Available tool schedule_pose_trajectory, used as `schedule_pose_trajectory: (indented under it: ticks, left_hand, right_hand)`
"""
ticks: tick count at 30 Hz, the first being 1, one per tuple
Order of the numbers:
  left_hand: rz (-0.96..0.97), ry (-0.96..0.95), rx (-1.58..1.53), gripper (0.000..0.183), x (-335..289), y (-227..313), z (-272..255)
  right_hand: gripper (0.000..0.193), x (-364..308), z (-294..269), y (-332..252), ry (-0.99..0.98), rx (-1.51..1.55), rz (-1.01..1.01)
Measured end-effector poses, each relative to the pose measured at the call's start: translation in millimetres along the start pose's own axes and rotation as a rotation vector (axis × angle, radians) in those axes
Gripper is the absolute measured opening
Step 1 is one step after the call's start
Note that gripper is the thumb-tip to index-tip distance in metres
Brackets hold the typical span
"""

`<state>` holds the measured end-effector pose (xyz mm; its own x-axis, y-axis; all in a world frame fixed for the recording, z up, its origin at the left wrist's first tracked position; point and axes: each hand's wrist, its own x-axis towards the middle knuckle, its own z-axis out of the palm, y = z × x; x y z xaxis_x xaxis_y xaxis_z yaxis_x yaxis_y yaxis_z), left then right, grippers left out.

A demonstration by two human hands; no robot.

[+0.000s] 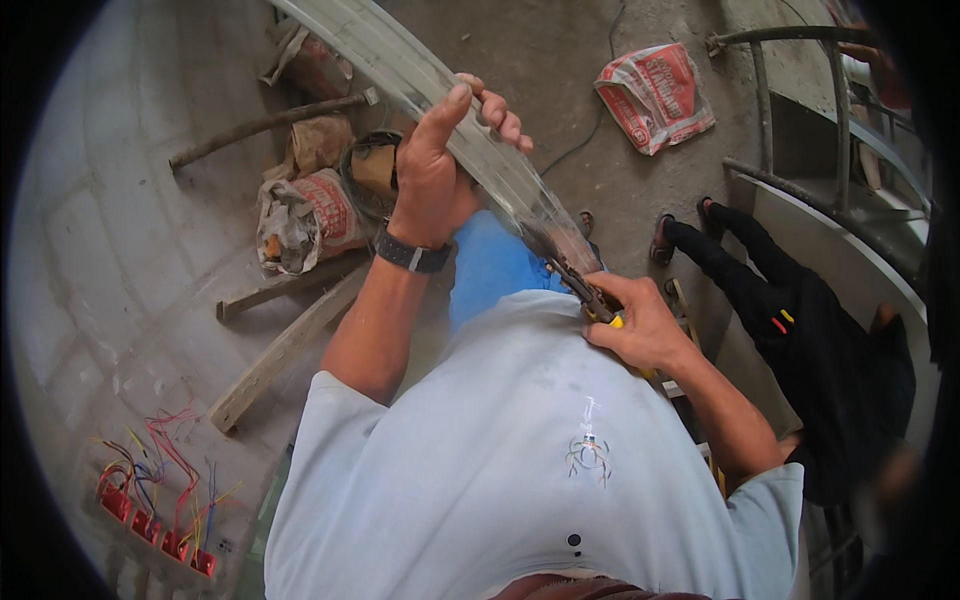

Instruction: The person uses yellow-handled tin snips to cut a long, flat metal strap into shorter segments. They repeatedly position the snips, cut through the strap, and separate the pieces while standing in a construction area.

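Note:
A long, shiny metal channel (392, 62) slants from the top of the view down to my waist. Fingers and thumb of my left hand (432, 165) close round its edges, partway along its length. At the channel's lower end, my right hand (648, 325) grips a pair of snips (577, 284) with dark jaws and yellow on the handles. The jaws are at the metal's end; whether they are biting into it is too small to tell.
Torn red-and-white bags (312, 212) and wooden lengths (285, 345) lie left. Wires stick out of red boxes (158, 535) in the lower-left wall. Another bag (660, 98) lies ahead. On the right are a person in black (830, 345) and metal railings (840, 130).

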<state>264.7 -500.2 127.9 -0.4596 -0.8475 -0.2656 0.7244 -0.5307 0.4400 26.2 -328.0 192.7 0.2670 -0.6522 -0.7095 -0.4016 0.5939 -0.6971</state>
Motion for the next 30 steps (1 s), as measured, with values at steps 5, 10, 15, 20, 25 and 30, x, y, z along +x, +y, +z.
schedule_pose_trajectory:
  ticks: [5, 10, 15, 20, 25, 30]
  left_hand:
    - [-0.02, 0.106, 0.036, 0.032, -2.9, -6.5, 5.5]
    - [0.002, 0.164, 0.077, 0.034, -0.4, -14.3, -6.1]
    - [0.057, 0.195, 0.074, 0.034, -7.8, -12.8, -8.4]
    - [0.068, 0.191, 0.097, 0.035, -8.4, -22.2, -16.0]
    - [0.071, 0.146, 0.044, 0.037, -15.3, -25.2, -15.8]
    - [0.068, 0.123, 0.059, 0.038, -24.9, -22.6, -15.0]
  right_hand:
    - [0.057, 1.3, -22.8, -11.4, -0.034, -0.08, -0.015]
    - [0.059, 5.2, -22.2, -4.9, -0.098, 0.003, 0.089]
    - [0.057, 13.5, -27.5, -3.7, -0.199, 0.049, 0.156]
    - [0.053, 12.8, -16.5, -15.9, -0.021, -0.35, 0.05]
    - [0.052, 21.9, -34.5, -7.2, -0.175, -0.065, 0.162]
    - [0.051, 20.4, -28.4, 6.2, -0.272, 0.181, 0.201]
